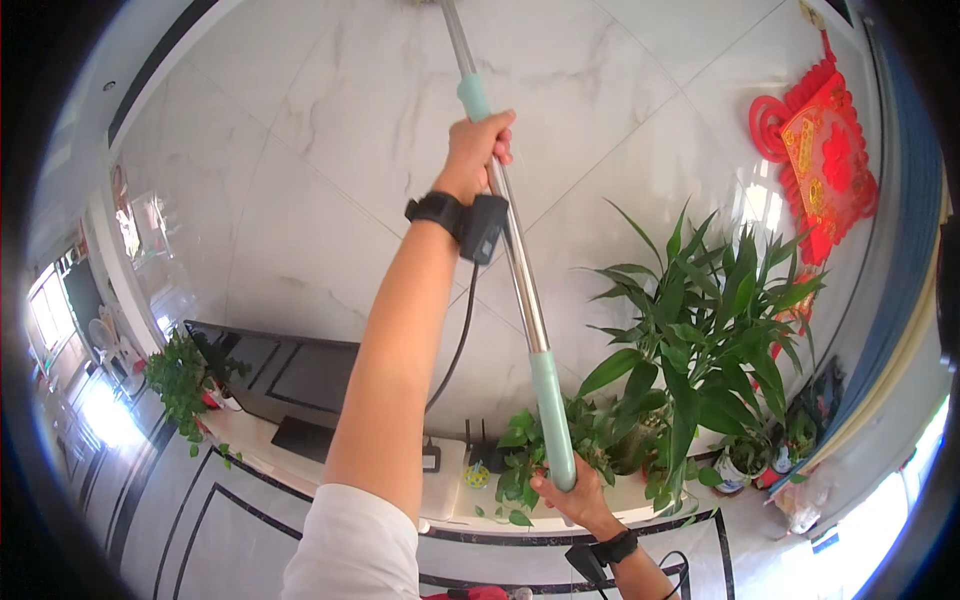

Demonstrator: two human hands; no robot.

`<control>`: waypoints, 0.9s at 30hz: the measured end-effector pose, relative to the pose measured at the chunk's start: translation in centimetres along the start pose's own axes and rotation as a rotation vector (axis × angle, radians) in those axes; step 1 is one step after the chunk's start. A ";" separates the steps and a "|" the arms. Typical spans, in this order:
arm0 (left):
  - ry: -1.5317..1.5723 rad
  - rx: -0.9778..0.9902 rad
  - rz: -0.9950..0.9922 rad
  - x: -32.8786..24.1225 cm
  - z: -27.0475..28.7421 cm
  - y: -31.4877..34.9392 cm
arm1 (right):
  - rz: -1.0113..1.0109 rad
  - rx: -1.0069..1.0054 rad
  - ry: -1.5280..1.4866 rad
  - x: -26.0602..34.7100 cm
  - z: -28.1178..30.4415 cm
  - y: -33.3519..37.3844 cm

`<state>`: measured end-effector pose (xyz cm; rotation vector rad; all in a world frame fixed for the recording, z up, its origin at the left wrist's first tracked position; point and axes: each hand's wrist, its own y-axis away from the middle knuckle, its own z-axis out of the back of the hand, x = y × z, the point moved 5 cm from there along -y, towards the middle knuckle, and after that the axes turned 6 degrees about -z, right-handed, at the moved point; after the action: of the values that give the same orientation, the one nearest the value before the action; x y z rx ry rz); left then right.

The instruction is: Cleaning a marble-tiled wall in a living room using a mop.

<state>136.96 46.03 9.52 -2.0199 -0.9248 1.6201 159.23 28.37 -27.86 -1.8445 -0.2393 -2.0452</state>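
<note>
A long metal pole (522, 280) with pale green grips runs up across the white marbled wall (330, 130). Its upper end leaves the top edge, where only a small bit of its head shows. My left hand (480, 150), arm stretched upward, is closed round the shaft just below the upper green collar (474, 96). Lower down, my right hand (580, 495) grips the bottom end of the long green handle (550, 410). The pole tilts, top leaning left. Black straps with small devices sit on both wrists.
Below the wall, a pale cabinet (455, 500) bears a dark television (290, 375), a router (482, 448) and leafy potted plants (700, 330) close right of the pole. A red hanging ornament (825, 150) and a blue curtain (905, 200) are at right. Another trailing plant (180, 380) stands at left.
</note>
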 end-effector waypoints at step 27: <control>-0.053 -0.192 0.633 21.5 12.1 38.3 | -0.859 0.550 0.458 -37.7 -11.3 17.1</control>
<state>137.34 32.85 -34.06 -2.5931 -0.4854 1.9589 158.06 14.64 -68.48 -0.9558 -1.4840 -2.4717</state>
